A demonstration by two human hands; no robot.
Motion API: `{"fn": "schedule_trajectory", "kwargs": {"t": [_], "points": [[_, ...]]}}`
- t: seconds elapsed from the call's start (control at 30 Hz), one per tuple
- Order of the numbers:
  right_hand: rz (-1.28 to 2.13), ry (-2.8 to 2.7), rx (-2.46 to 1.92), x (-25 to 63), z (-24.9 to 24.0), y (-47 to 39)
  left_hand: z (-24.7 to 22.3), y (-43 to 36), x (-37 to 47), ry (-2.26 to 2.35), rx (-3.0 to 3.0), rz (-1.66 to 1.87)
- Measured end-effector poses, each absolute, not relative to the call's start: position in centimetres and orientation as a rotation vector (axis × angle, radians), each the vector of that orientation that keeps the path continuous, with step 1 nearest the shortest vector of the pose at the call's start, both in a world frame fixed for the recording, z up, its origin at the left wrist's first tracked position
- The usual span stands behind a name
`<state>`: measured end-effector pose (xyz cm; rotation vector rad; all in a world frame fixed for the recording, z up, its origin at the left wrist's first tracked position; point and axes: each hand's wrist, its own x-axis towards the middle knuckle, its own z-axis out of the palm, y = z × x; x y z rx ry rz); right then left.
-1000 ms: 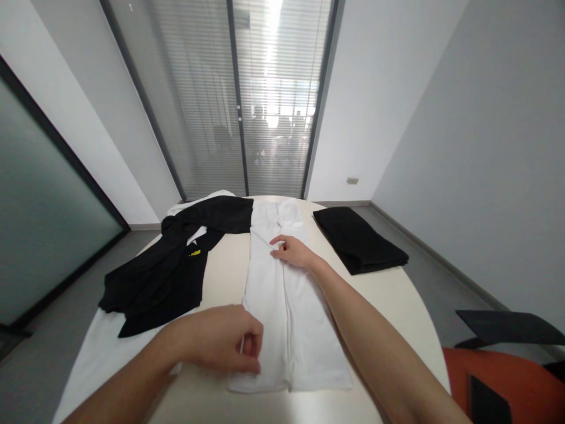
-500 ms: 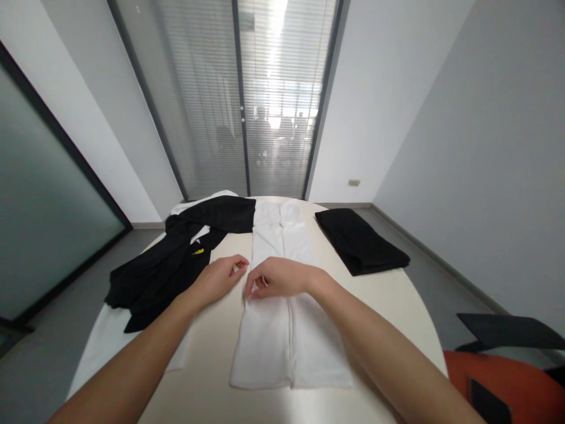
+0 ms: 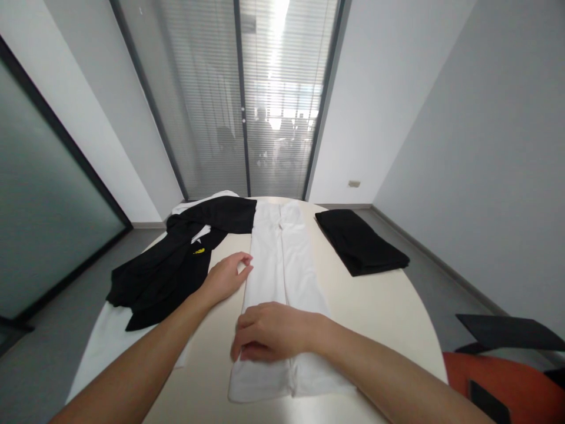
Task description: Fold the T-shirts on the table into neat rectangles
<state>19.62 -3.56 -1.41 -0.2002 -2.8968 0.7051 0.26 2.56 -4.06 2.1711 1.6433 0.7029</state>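
Note:
A white garment [image 3: 304, 282], folded into a long strip with a seam down its middle, lies flat on the pale round table [image 3: 388, 312]. At its left edge, about halfway up, my left hand [image 3: 229, 275] has thumb and fingers curled with a small gap between the tips. Nearer to me, my right hand [image 3: 269, 333] lies across the lower left part of the garment, fingers bent down at its left edge; what its fingertips hold, if anything, is hidden. A black garment [image 3: 176, 271] with a yellow mark lies to the left.
A folded black cloth [image 3: 359, 241] lies on the right of the table. More white fabric [image 3: 110, 341] sits under the black garment. An orange chair [image 3: 498, 383] stands at the lower right, and a glass partition with blinds is beyond the table.
My right hand has moved down the garment's left edge towards me. My left hand has shifted slightly right. The garment's near end lies a little closer to me.

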Motion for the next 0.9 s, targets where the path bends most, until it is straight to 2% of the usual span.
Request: {"fn": "schedule_trajectory", "kwargs": {"t": [0.3,0.47,0.67,0.9], "points": [[1.047,-2.971,-0.5,22.0,1.5,-3.7,-3.8,1.6,1.0,1.628,2.37,0.677],[1.322,-2.884,-0.614,24.2,2.5,-2.7,-3.3,1.0,1.6,1.301,2.61,0.736],[1.489,-2.877,-0.89,27.2,3.7,-1.4,-2.3,-0.5,2.1,0.951,2.665,0.56],[1.403,-3.026,-0.91,25.9,3.3,-2.4,-1.8,-1.9,2.6,0.862,2.612,0.268]]}}
